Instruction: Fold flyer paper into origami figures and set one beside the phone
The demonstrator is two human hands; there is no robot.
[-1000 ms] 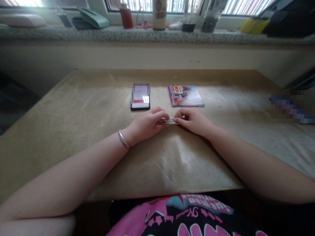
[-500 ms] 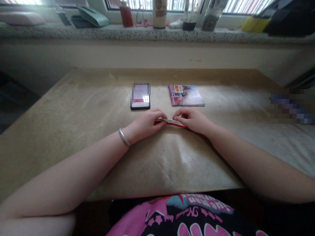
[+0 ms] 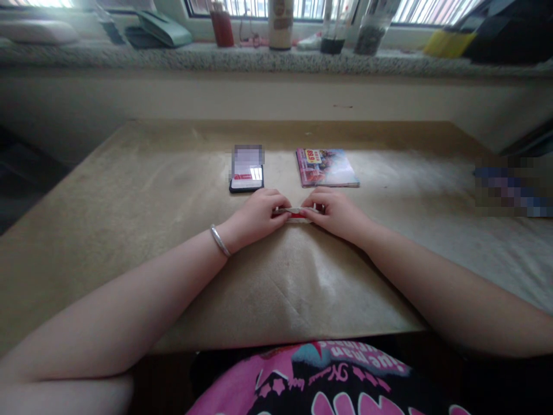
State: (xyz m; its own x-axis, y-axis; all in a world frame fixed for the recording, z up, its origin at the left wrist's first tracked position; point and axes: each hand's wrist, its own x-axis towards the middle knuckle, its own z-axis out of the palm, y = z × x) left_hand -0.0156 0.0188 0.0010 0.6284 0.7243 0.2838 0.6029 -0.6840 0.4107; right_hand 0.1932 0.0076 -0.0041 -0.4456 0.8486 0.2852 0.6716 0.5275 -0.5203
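Between my two hands is a folded strip of paper (image 3: pixel 296 216), whitish with a red band, low over the table. My left hand (image 3: pixel 268 206), below a silver bangle (image 3: pixel 220 241), pinches its left end between thumb and fingers. My right hand (image 3: pixel 332 208) grips the right end, its thumb pressed along the near side. The fingers cover both ends of the strip. Just beyond my left hand lies a phone (image 3: pixel 247 170) with its screen lit. A colourful printed booklet (image 3: pixel 327 168) lies flat beyond my right hand.
A yellowish-brown cover lies over the table (image 3: pixel 129 230). On the stone windowsill (image 3: pixel 242 60) behind it stand a red container (image 3: pixel 222 26), a pale bottle (image 3: pixel 280 24) and jars. A blurred bluish object (image 3: pixel 514 190) is at the right edge.
My right hand has shifted slightly left, and its thumb now lies along the paper. The strip looks more folded, with a shorter stretch showing between my hands. My left hand has barely moved.
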